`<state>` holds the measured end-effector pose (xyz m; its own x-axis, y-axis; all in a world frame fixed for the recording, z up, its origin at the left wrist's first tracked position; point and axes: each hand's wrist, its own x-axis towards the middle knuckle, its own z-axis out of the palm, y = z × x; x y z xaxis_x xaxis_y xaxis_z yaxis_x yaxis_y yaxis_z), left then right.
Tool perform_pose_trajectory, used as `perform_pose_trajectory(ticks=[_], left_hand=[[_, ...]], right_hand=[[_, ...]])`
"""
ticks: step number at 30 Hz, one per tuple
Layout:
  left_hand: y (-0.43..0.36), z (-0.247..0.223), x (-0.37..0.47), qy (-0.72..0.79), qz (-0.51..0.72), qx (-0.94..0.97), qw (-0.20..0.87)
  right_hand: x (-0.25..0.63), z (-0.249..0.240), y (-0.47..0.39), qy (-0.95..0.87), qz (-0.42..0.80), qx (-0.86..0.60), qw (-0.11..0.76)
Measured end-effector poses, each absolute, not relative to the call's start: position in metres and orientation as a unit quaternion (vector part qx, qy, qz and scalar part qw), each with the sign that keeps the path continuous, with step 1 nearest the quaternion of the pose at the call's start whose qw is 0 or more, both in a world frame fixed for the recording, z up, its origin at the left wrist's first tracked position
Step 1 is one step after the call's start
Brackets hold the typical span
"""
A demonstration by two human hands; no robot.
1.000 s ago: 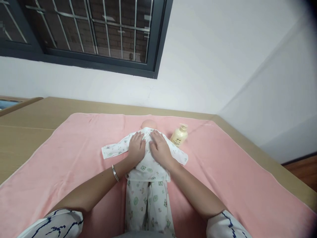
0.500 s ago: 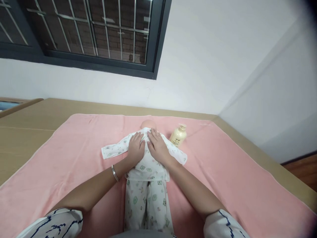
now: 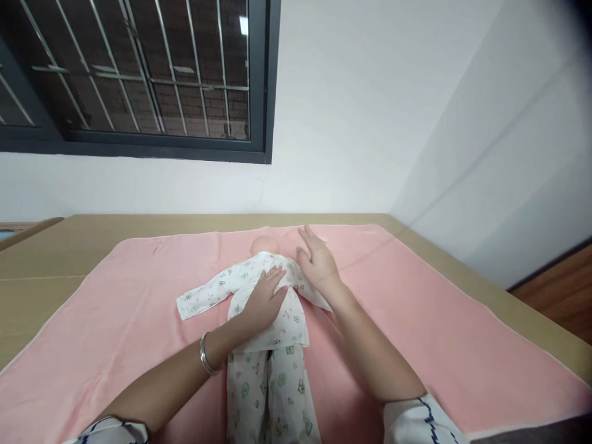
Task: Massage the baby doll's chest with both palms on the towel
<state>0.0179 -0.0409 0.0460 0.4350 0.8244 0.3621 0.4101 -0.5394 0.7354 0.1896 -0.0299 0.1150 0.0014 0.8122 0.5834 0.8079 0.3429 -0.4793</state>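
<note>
A doll in a white patterned top (image 3: 250,271) and matching trousers (image 3: 287,394) lies on a pink cloth (image 3: 139,296), its round head (image 3: 264,245) toward the wall. My left hand (image 3: 266,300) rests flat on the middle of the top, fingers extended. Raised above the doll's right-side shoulder and sleeve is my right hand (image 3: 319,262), its fingers stretched out and holding nothing. The bottle is almost wholly hidden behind that hand; only a pale bit (image 3: 324,238) shows by the fingers.
The cloth covers a tan surface (image 3: 50,253) that meets a white wall (image 3: 333,123). A dark-framed window (image 3: 266,92) with bars is at the upper left. Brown wood (image 3: 559,296) shows at the right edge.
My right hand has lifted off the top and moved right, now covering the bottle. My left hand has shifted toward the middle of the top. The view has tilted up slightly.
</note>
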Motion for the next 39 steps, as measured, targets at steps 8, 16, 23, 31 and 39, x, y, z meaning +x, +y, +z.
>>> perform_pose_trajectory(ticks=[8,16,23,31,39], left_hand=[[0.006,0.098,0.084,0.266,0.414,0.447,0.747],[0.044,0.116,0.114,0.228,0.41,0.163,0.868],[0.045,0.12,0.108,0.224,0.409,0.144,0.873],[-0.01,0.1,0.052,0.246,0.353,0.184,0.884],[-0.057,0.108,0.0,0.179,0.333,0.209,0.902]], right_hand=[[0.225,0.118,-0.013,-0.671,-0.061,-0.686,0.275],[0.219,0.112,-0.006,-0.671,-0.105,-0.707,0.197],[0.21,0.113,-0.011,-0.655,-0.14,-0.722,0.173],[0.203,0.114,-0.017,-0.638,-0.115,-0.738,0.188],[0.136,0.109,-0.061,-0.795,-0.044,-0.56,0.227]])
